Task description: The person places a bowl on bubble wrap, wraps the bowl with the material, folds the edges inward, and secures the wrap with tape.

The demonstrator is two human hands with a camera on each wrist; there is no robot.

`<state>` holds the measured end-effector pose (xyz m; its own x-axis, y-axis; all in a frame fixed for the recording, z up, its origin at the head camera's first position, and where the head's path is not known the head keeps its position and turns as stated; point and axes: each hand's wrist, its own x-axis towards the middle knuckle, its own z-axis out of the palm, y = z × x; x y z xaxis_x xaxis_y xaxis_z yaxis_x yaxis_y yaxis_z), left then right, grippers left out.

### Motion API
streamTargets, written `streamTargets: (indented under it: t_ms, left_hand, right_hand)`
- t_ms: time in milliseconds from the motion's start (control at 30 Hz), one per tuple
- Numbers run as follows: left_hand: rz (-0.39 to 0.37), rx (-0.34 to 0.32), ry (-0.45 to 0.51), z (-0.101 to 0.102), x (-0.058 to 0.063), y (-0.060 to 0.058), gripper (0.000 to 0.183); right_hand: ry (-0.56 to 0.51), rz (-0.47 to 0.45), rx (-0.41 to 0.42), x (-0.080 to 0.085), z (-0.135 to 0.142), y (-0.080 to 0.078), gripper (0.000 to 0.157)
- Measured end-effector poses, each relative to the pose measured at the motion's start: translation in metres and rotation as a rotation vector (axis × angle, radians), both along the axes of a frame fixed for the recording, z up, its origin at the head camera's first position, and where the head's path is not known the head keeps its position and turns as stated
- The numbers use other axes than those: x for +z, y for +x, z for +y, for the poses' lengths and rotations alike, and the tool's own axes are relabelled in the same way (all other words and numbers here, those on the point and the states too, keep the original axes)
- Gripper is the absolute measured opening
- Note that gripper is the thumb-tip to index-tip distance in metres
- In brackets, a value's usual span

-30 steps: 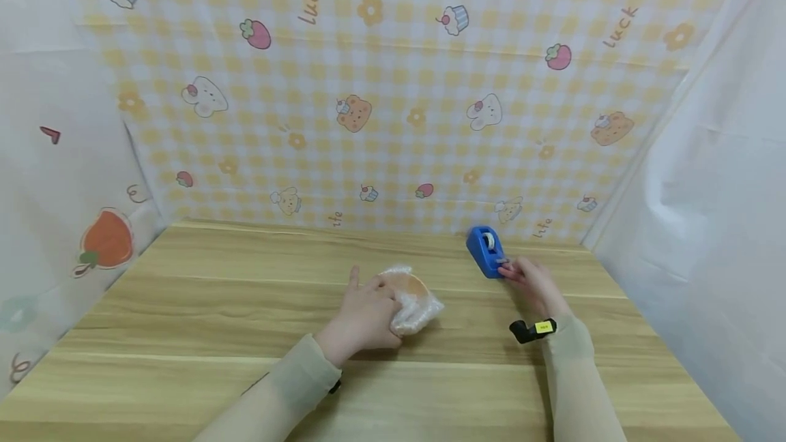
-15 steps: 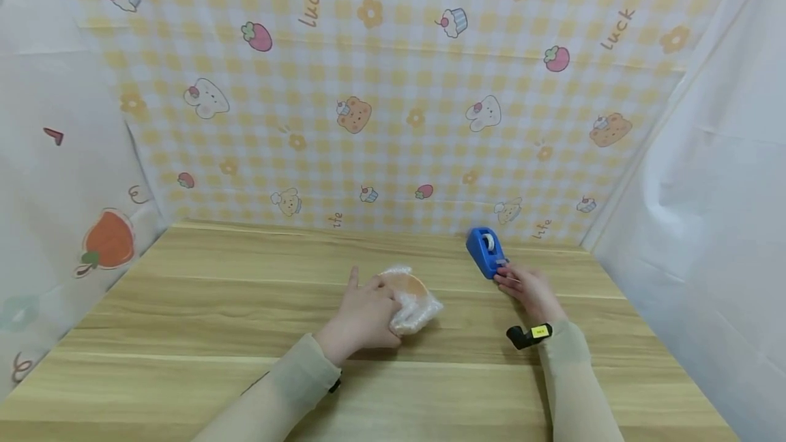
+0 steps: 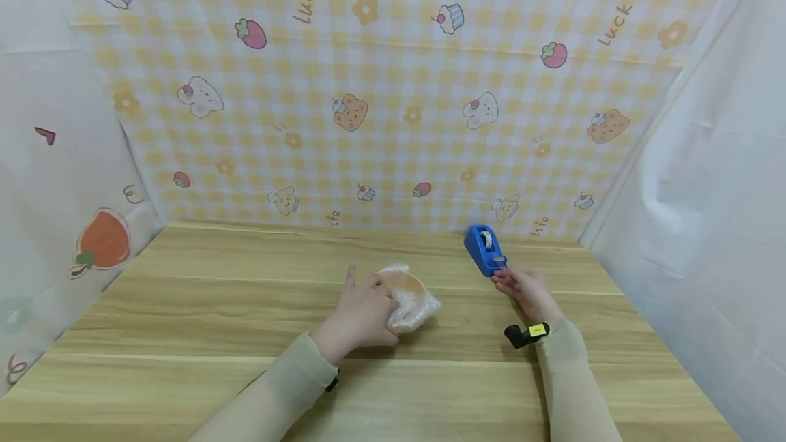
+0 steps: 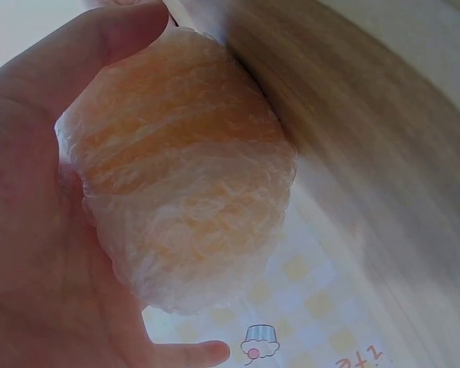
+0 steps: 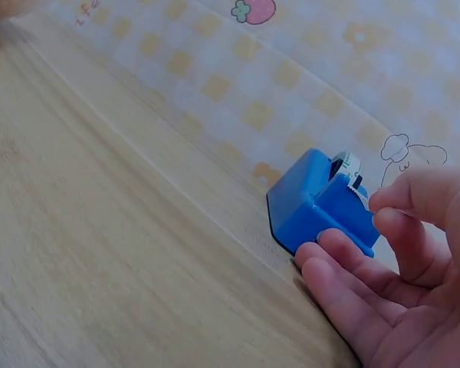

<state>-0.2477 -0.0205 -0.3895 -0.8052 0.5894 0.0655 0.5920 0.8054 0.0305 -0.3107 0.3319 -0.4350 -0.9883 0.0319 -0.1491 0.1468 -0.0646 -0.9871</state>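
Note:
My left hand (image 3: 364, 312) grips a round, tan-orange thing wrapped in bubble wrap (image 3: 413, 302), low over the table at the middle. In the left wrist view the wrapped bundle (image 4: 192, 176) lies against the palm, the thumb over its top edge; what is inside shows only as an orange shape. A blue tape dispenser (image 3: 484, 251) with a white roll stands near the back, right of centre. At its front end is my right hand (image 3: 529, 292). Thumb and forefinger pinch the tape's clear end by the cutter, while the other fingers lie beside the dispenser's blue body (image 5: 299, 199).
The wood-grain table (image 3: 184, 319) runs back to a yellow checked cloth (image 3: 393, 142) with printed figures. White cloths hang at the left (image 3: 55, 176) and right (image 3: 706, 224) sides. The dispenser stands close to the back cloth.
My right hand has shifted slightly left and nearer to me at the dispenser's front, its fingertips now lower. The left hand and the wrapped bundle have stayed in place.

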Motion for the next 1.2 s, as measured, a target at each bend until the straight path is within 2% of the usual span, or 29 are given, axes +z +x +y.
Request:
streamTargets:
  t_ms: [267, 500, 967, 1200]
  left_hand:
    - [-0.003, 0.0, -0.001, 0.001, -0.001, -0.001, 0.026]
    - [-0.005, 0.004, 0.004, 0.001, -0.002, -0.002, 0.024]
    - [-0.001, 0.004, 0.013, 0.001, -0.003, -0.003, 0.023]
    - [0.0, 0.007, 0.009, 0.001, -0.005, -0.003, 0.023]
  right_hand:
    - [0.071, -0.029, 0.024, -0.004, -0.001, -0.004, 0.025]
    - [0.119, -0.067, -0.015, -0.005, -0.004, -0.01, 0.024]
    - [0.188, -0.1, -0.03, 0.001, -0.007, -0.011, 0.022]
    - [0.222, -0.113, -0.042, -0.001, -0.007, -0.013, 0.023]
